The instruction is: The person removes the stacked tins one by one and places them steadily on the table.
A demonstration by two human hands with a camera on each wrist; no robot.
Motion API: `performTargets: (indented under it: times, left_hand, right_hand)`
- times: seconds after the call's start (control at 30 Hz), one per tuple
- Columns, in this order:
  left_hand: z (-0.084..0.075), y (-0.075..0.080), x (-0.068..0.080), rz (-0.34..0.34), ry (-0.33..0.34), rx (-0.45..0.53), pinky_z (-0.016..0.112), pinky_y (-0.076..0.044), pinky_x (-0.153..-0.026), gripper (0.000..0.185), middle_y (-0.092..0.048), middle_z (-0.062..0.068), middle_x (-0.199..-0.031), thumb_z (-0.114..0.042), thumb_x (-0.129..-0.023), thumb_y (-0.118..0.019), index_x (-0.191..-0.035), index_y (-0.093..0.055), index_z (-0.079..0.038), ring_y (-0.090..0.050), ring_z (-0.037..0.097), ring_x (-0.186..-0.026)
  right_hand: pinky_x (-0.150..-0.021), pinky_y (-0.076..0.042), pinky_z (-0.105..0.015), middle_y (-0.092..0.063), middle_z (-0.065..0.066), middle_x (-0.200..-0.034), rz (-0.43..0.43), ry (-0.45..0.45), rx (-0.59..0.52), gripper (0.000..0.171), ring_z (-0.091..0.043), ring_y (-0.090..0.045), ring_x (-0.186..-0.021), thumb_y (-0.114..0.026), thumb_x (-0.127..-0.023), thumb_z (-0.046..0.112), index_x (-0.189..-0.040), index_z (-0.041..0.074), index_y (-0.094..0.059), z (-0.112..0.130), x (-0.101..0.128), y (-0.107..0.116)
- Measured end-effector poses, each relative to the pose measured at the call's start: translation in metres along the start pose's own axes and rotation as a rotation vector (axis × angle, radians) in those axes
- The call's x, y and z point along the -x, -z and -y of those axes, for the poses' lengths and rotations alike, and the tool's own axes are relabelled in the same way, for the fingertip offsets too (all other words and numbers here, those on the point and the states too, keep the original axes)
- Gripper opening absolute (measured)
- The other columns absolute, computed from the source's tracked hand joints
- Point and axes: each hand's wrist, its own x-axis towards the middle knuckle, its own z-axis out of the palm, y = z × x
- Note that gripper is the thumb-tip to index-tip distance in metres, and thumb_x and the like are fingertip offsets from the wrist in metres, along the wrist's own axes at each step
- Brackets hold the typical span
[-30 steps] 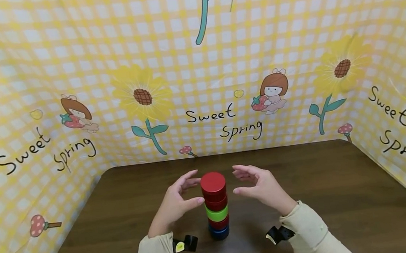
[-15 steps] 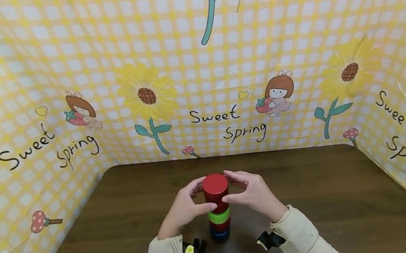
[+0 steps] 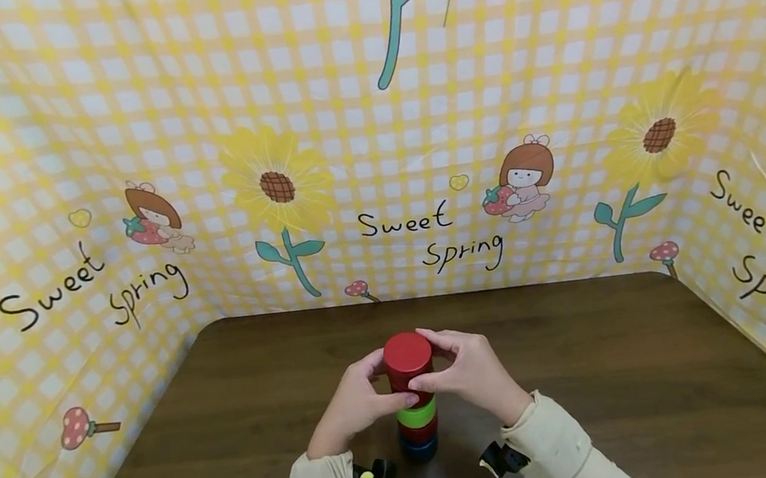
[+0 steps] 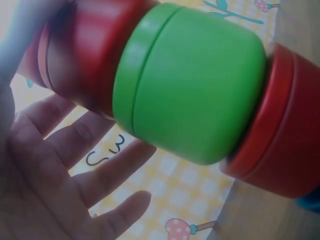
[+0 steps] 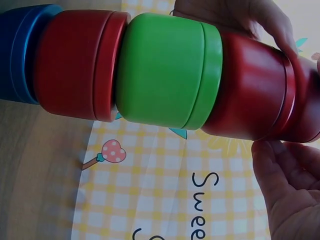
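A stack of round lidded containers stands on the dark wooden table [image 3: 614,370]. From the bottom up they are blue [image 3: 419,447], red [image 3: 418,429], green [image 3: 417,414], then two red ones, the top one [image 3: 406,352] showing its lid. My left hand [image 3: 361,401] grips the upper red containers from the left, thumb on the front. My right hand [image 3: 470,374] grips them from the right, fingers curled over the back. In the wrist views the stack fills the frame, with the green container [image 4: 195,85] [image 5: 165,70], my left hand's fingers [image 4: 60,175] and my right palm [image 5: 292,190].
A yellow checked backdrop [image 3: 370,116] printed with sunflowers and "Sweet Spring" walls the table at the back and on both sides. Both forearms wear cream sleeves with black wrist mounts [image 3: 376,476]. Bare tabletop lies left and right of the stack.
A second ago both hands hovered open on either side of the stack. They have closed in and now hold its upper red containers. The stack still stands upright.
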Motion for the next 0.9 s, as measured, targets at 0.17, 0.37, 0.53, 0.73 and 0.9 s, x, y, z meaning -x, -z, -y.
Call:
performTargets:
  times: [0.17,0.37,0.53,0.73,0.9]
  left_hand:
    - [-0.002,-0.001,0.000,-0.018,-0.005,-0.019,0.043,-0.048,-0.085,0.050,-0.064,0.016,-0.115,-0.015,-0.080,-0.079,-0.122,-0.059,0.003,-0.057,0.028,-0.103]
    - [-0.003,-0.002,0.000,-0.022,0.028,-0.014,0.040,-0.049,-0.084,0.049,-0.065,0.015,-0.114,-0.014,-0.080,-0.079,-0.122,-0.059,0.003,-0.057,0.028,-0.103]
    - [-0.005,-0.002,-0.001,-0.027,0.098,0.010,0.043,-0.049,-0.085,0.049,-0.066,0.013,-0.114,-0.015,-0.080,-0.079,-0.123,-0.061,0.001,-0.057,0.030,-0.106]
    - [-0.007,-0.003,-0.003,-0.030,0.139,0.031,0.038,-0.050,-0.083,0.055,-0.064,0.014,-0.119,-0.016,-0.080,-0.079,-0.127,-0.058,0.001,-0.056,0.030,-0.107]
    - [-0.009,-0.003,-0.002,-0.038,0.159,0.006,0.037,-0.050,-0.081,0.056,-0.064,0.013,-0.117,-0.017,-0.080,-0.079,-0.128,-0.057,0.001,-0.056,0.029,-0.105]
  right_hand:
    - [-0.085,-0.052,-0.033,-0.066,-0.015,-0.112,0.003,0.028,0.020,0.058,-0.023,-0.066,-0.097,-0.083,-0.075,0.013,-0.125,-0.007,-0.059,0.001,-0.001,0.000]
    - [-0.084,-0.052,-0.032,-0.067,-0.012,-0.110,0.007,0.025,0.018,0.054,-0.021,-0.065,-0.096,-0.083,-0.075,0.012,-0.122,-0.003,-0.063,0.003,-0.002,0.001]
    - [-0.085,-0.051,-0.031,-0.066,-0.015,-0.111,-0.008,0.037,0.023,0.052,-0.025,-0.065,-0.099,-0.083,-0.075,0.011,-0.121,-0.005,-0.063,0.002,-0.001,0.004]
    - [-0.086,-0.051,-0.031,-0.066,-0.014,-0.110,-0.034,0.039,0.030,0.053,-0.024,-0.065,-0.097,-0.083,-0.075,0.011,-0.121,-0.004,-0.063,0.001,0.001,0.011]
    - [-0.085,-0.051,-0.030,-0.067,-0.011,-0.109,-0.058,0.016,0.056,0.055,-0.022,-0.065,-0.096,-0.084,-0.073,0.010,-0.122,-0.002,-0.063,0.002,0.004,0.020]
